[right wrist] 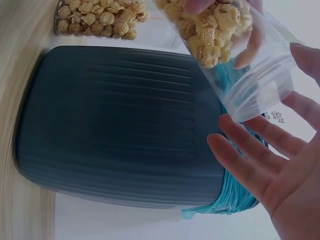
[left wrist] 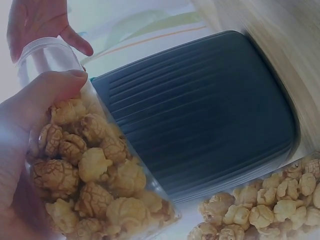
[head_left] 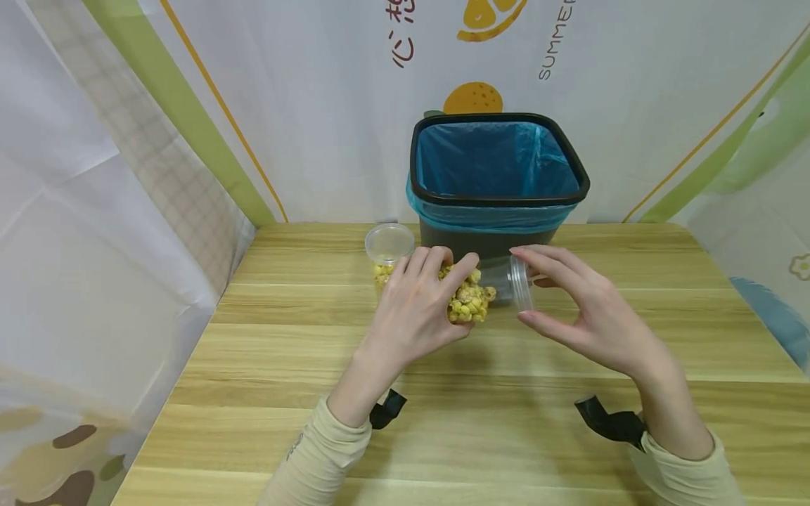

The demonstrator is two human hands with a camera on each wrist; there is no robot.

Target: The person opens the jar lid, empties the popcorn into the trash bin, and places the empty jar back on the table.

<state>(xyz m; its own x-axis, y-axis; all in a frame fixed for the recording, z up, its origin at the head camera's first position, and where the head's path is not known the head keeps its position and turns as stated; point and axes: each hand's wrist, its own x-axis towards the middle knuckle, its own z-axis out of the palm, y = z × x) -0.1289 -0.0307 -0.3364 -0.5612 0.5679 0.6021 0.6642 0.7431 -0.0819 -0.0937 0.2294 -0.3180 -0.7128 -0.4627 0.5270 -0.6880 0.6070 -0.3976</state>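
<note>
My left hand (head_left: pixel 411 309) grips a clear plastic jar (head_left: pixel 496 282) part filled with yellow popcorn (head_left: pixel 470 299), held tilted on its side with its ringed end to the right. In the left wrist view, the thumb lies along the wall of the jar (left wrist: pixel 95 165). Around that ringed end, my right hand (head_left: pixel 588 309) spreads its fingers and thumb, the fingertips close to the rim (right wrist: pixel 260 92); whether they touch it, I cannot tell. Whether a lid covers this end is unclear. A second clear jar (head_left: pixel 389 242) of popcorn stands upright behind my left hand.
A dark trash bin (head_left: pixel 493 242) with a blue liner bag (head_left: pixel 493 158) stands at the back of the wooden table (head_left: pixel 304 365), just behind the held jar. The second jar is left of the bin. A printed white curtain (head_left: pixel 329 105) hangs behind.
</note>
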